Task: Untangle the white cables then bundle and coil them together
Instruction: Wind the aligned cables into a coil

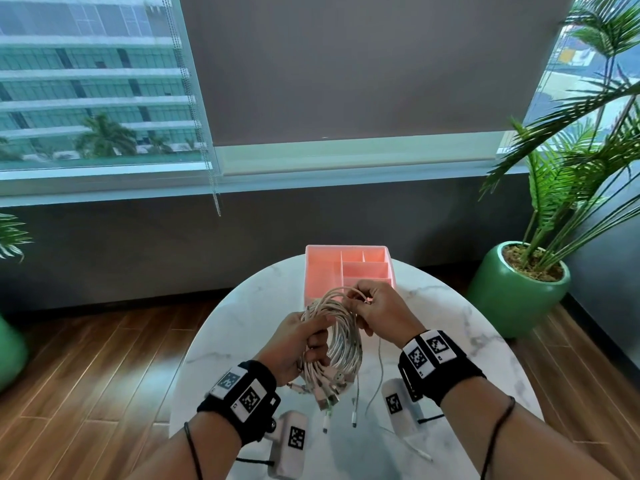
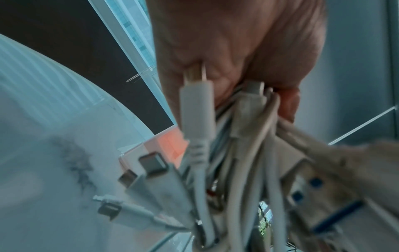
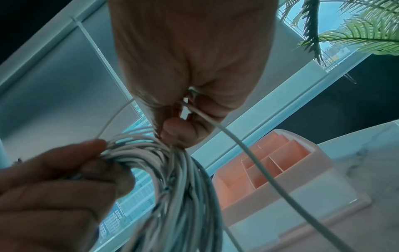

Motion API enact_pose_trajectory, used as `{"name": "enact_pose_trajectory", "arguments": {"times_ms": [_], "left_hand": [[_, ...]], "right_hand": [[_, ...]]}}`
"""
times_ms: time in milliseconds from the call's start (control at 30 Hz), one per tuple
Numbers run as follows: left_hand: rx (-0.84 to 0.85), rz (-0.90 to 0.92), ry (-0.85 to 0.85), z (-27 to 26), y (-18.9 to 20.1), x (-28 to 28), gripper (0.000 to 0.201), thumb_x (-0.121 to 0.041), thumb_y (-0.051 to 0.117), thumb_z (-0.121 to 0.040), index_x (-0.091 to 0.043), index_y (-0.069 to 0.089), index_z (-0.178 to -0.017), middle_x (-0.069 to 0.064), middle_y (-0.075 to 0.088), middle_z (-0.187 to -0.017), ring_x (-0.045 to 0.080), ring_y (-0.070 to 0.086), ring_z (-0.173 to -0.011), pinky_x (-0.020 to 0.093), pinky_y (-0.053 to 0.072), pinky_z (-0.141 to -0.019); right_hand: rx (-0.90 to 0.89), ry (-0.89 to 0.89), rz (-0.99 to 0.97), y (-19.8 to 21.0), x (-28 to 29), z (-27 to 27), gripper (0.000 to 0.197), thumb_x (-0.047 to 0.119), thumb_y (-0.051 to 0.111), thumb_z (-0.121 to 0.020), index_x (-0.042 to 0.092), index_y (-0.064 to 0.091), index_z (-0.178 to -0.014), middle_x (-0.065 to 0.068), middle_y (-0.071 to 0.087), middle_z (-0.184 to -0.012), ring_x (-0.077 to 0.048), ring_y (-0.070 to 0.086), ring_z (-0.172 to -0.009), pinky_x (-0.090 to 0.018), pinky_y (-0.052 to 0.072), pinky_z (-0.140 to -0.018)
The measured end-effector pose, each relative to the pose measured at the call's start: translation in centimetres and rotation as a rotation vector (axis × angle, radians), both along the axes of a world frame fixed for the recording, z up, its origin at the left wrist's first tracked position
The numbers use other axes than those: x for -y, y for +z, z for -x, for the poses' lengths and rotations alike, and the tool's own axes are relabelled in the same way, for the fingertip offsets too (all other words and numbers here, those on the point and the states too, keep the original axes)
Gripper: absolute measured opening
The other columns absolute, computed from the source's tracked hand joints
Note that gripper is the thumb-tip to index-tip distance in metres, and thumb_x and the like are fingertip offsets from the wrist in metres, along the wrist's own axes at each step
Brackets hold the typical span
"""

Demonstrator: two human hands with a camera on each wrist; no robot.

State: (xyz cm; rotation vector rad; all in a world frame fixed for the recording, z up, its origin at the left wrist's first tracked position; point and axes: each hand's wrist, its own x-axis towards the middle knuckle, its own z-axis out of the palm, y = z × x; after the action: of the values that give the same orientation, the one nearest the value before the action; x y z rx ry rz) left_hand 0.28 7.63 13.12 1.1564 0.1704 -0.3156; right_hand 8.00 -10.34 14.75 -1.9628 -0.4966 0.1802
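- Near edge of the counter (image 1: pixel 242 327): two white tag-marked blocks lie flat, one below the left wrist (image 1: pixel 292 441), one below the right wrist (image 1: pixel 398 407).
- Left hand (image 1: pixel 298 344): fingers curled tight around the left side of the cable coil (image 1: pixel 343 341), thumb on top; coil held upright above the counter, over its middle.
- Left wrist view: same hand (image 2: pixel 237 51) wrapped over the bundle (image 2: pixel 237 153); the plug ends (image 2: pixel 151 165) stick out below it, blurred.
- Plug ends (image 1: pixel 329 389) fan out under the coil, pointing down at the counter; a couple of loose tails hang lower (image 1: pixel 355 410), their tips near the marble; contact unclear.
- Right hand (image 1: pixel 377 310): at the top right of the coil, fingertips pinching a single thin strand (image 1: pixel 346 292) just above the loops.
- Right wrist view: that hand (image 3: pixel 190 68) pinches one strand (image 3: pixel 248 153), which runs off down and to the right, apart from the main coil (image 3: pixel 172 187); left hand's fingers (image 3: pixel 64 170) clamp the coil on the opposite side.
- Behind the hands: pink divided organizer box (image 1: pixel 349 268) on the far side of the counter, compartments showing nothing inside.
- Further out: wood floor (image 1: pixel 104 358), green pot with a palm-like plant (image 1: pixel 519 289) at right.
- Farthest: window with a grey roller blind (image 1: pixel 346 81) partly lowered, its bead chain (image 1: pixel 194 109) hanging at left.
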Motion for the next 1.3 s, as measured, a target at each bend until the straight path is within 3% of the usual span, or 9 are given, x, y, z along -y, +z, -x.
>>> {"name": "enact_pose_trajectory", "arguments": {"times_ms": [67, 167, 300, 633, 833, 933, 1000, 1100, 1300], "left_hand": [[-0.027, 0.016, 0.032, 0.0, -0.2, 0.1, 0.037, -0.012, 0.058, -0.099, -0.017, 0.053, -0.063, 0.001, 0.025, -0.056, 0.012, 0.026, -0.038, 0.031, 0.046, -0.05], [-0.049, 0.02, 0.057, 0.1, -0.5, 0.3, 0.033, -0.013, 0.057, -0.1, -0.015, 0.053, -0.067, 0.001, 0.024, -0.057, 0.012, 0.025, -0.037, 0.03, 0.046, -0.048], [-0.067, -0.001, 0.038, 0.4, -0.8, 0.7, 0.033, -0.013, 0.057, -0.1, -0.016, 0.051, -0.067, 0.002, 0.023, -0.057, 0.012, 0.025, -0.037, 0.03, 0.046, -0.048], [-0.067, -0.021, 0.042, 0.7, -0.1, 1.2, 0.02, -0.009, 0.052, -0.099, -0.007, 0.054, -0.079, 0.007, 0.038, -0.053, 0.017, 0.033, -0.036, 0.032, 0.047, -0.054], [-0.032, -0.023, 0.014, 0.5, -0.1, 0.6, 0.026, -0.02, 0.057, -0.101, -0.013, 0.051, -0.076, 0.001, 0.027, -0.054, 0.013, 0.028, -0.036, 0.031, 0.046, -0.054], [-0.044, -0.032, 0.018, 0.7, -0.2, 0.4, 0.037, -0.037, 0.064, -0.094, -0.019, 0.048, -0.066, -0.001, 0.023, -0.055, 0.012, 0.025, -0.035, 0.029, 0.046, -0.05], [-0.059, -0.002, 0.025, 0.9, -0.2, 0.3, 0.036, -0.039, 0.068, -0.087, -0.018, 0.047, -0.068, -0.001, 0.023, -0.055, 0.011, 0.025, -0.035, 0.029, 0.046, -0.049], [-0.065, 0.1, 0.031, 0.9, -0.1, -0.1, 0.031, -0.034, 0.066, -0.089, -0.015, 0.048, -0.073, -0.002, 0.023, -0.053, 0.011, 0.025, -0.034, 0.03, 0.047, -0.047], [-0.033, 0.177, 0.2, -0.4, 1.1, -1.1, 0.031, -0.024, 0.054, -0.1, -0.015, 0.047, -0.071, -0.003, 0.024, -0.053, 0.011, 0.025, -0.035, 0.028, 0.043, -0.044]], "right_hand": [[-0.009, 0.027, 0.001, 0.2, -0.1, -0.2, 0.003, 0.017, 0.069, -0.092, 0.014, 0.07, -0.09, 0.009, 0.066, -0.063, -0.013, 0.059, -0.053, -0.03, 0.052, -0.054], [0.034, 0.059, 0.044, 1.0, -0.2, -0.5, 0.021, 0.027, 0.078, -0.085, 0.021, 0.072, -0.103, 0.007, 0.07, -0.09, -0.009, 0.063, -0.081, -0.026, 0.054, -0.081], [0.019, 0.102, 0.052, 2.2, -0.5, -1.1, 0.015, 0.028, 0.076, -0.086, 0.014, 0.077, -0.093, -0.005, 0.074, -0.089, -0.024, 0.068, -0.088, -0.043, 0.055, -0.087], [0.022, 0.239, 0.131, 2.2, -1.2, -0.7, 0.01, 0.022, 0.071, -0.088, 0.013, 0.069, -0.084, -0.006, 0.07, -0.081, -0.026, 0.067, -0.081, -0.046, 0.056, -0.084], [-0.065, 0.253, 0.057, 2.3, -1.1, -0.4, 0.011, 0.011, 0.067, -0.093, 0.0, 0.064, -0.092, 0.004, 0.061, -0.07, 0.002, 0.056, -0.057, -0.014, 0.044, -0.054], [-0.055, 0.235, 0.021, 2.4, -0.7, -0.7, 0.016, 0.014, 0.077, -0.086, 0.006, 0.067, -0.096, 0.006, 0.063, -0.071, -0.001, 0.057, -0.061, -0.016, 0.047, -0.06], [-0.087, 0.203, -0.017, 2.8, -0.4, -0.8, 0.018, 0.018, 0.08, -0.083, 0.01, 0.07, -0.094, 0.002, 0.056, -0.064, -0.007, 0.046, -0.054, -0.018, 0.04, -0.052], [-0.107, 0.146, -0.063, 3.0, 0.1, -1.3, 0.011, 0.015, 0.071, -0.091, 0.005, 0.073, -0.087, 0.007, 0.057, -0.056, -0.003, 0.038, -0.045, -0.015, 0.032, -0.043], [-0.103, -0.055, 0.003, -0.3, 1.6, -0.9, 0.022, 0.017, 0.058, -0.099, 0.004, 0.075, -0.097, 0.026, 0.058, -0.051, 0.012, 0.053, -0.051, -0.007, 0.039, -0.05]]}}
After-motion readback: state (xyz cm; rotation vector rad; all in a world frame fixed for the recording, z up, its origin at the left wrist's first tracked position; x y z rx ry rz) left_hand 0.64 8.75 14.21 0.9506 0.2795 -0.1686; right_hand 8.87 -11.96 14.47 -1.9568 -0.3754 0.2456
